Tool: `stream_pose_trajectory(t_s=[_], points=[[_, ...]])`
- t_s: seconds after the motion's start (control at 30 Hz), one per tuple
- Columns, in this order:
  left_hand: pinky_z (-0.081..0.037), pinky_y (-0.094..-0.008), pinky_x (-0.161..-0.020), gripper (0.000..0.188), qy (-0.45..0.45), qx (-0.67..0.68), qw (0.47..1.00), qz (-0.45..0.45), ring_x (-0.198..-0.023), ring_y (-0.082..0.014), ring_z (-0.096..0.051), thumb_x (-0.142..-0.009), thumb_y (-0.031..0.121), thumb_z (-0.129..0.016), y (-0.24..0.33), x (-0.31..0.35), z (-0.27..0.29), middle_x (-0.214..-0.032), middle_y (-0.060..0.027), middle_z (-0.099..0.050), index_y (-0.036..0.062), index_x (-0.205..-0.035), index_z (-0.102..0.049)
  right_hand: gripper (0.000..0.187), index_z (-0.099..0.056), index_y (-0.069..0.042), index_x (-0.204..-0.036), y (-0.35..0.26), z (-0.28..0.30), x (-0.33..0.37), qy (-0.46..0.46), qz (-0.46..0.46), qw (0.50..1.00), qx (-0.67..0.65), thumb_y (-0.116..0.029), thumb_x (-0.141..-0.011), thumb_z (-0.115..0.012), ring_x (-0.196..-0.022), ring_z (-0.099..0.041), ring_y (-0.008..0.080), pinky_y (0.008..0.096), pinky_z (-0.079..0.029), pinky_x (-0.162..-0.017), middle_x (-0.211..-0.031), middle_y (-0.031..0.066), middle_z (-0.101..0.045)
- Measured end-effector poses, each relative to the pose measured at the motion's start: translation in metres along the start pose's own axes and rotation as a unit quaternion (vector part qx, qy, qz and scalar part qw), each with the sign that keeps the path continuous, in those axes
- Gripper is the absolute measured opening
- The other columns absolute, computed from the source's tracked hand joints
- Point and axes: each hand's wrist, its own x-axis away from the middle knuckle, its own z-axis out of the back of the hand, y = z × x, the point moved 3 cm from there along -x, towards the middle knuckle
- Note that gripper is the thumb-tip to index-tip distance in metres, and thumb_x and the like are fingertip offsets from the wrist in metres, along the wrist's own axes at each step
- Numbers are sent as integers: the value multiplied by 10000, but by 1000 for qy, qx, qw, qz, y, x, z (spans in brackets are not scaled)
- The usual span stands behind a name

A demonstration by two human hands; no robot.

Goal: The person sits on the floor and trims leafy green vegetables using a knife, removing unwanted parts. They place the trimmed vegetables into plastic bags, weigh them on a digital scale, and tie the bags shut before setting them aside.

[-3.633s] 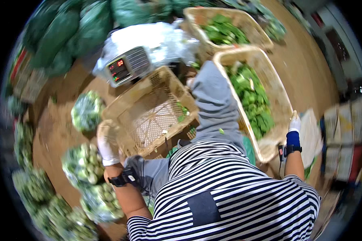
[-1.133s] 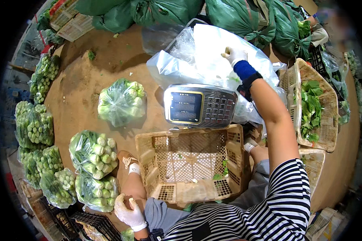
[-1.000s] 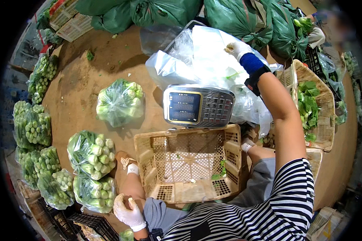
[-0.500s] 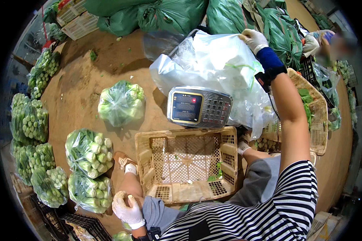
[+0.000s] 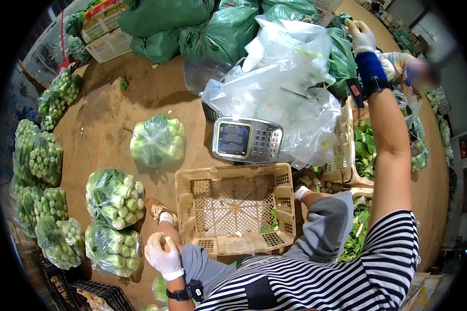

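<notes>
Behind the silver, boxy scale (image 5: 248, 140), the thin, clear plastic (image 5: 290, 103) lies crumpled; one hard tug could tear it. Your white-gloved left hand (image 5: 163, 256) has loose, empty fingers; I can't tell if your white-gloved right hand's (image 5: 361, 37) fingers grip anything.

Bright centre, dark curved rim

Strong light, seemingly from above, puts white glare on the crumpled translucent plastic sheeting (image 5: 290, 67). Shadows streak the flat brown floor (image 5: 104, 140) and dim the far inner wall of the tan perforated plastic crate (image 5: 238, 246). The middle looks sharp; edges bend toward black, and blur smudges the co-worker (image 5: 399, 63) upper right.
</notes>
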Motion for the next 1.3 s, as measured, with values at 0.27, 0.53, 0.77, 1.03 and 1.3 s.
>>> stream_pose_trajectory(t_s=[0.27, 0.53, 0.77, 1.03, 1.3], points=[[-398, -360, -789, 153, 28, 37, 999, 3, -822, -248, -569, -724, 145, -625, -9, 16, 10, -886, -68, -609, 83, -857, -583, 337, -642, -46, -850, -68, -4, 84, -135, -103, 985, -36, -380, -832, -600, -643, -594, 178, 288, -461, -626, -697, 78, -637], [-402, -371, -808, 161, 23, 46, 998, 27, -846, -282, -565, -708, 106, -614, -24, 25, 8, -893, -91, -609, 60, -862, -602, 454, -657, -40, -954, -38, -93, 173, -305, -187, 934, -4, -456, -774, -640, -839, -628, 237, 324, -473, -765, -890, 130, -665], [-410, -375, -787, 160, 0, -9, 999, 39, -802, -286, -566, -675, 82, -618, -9, 8, -1, -870, -94, -605, 60, -832, -596, 740, -500, -101, -1237, -91, -241, 267, -400, -57, 914, 39, -541, -671, -686, -1163, -476, 301, 397, -405, -957, -1282, 168, -472], [-409, -373, -794, 120, 5, -60, 998, 7, -769, -271, -567, -677, 74, -625, 5, -6, -10, -806, -77, -601, 74, -792, -591, 400, -618, -156, -1089, -68, -285, 316, -398, -206, 894, -8, -446, -828, -534, -965, -594, 318, 395, -456, -848, -1036, 147, -625], [-405, -374, -796, 110, -8, -73, 997, 23, -764, -262, -565, -704, 111, -622, 3, 4, -7, -815, -69, -601, 81, -805, -589, 363, -661, -61, -961, -68, -170, 212, -360, -99, 927, -22, -393, -850, -562, -753, -640, 251, 334, -472, -685, -819, 134, -663]])
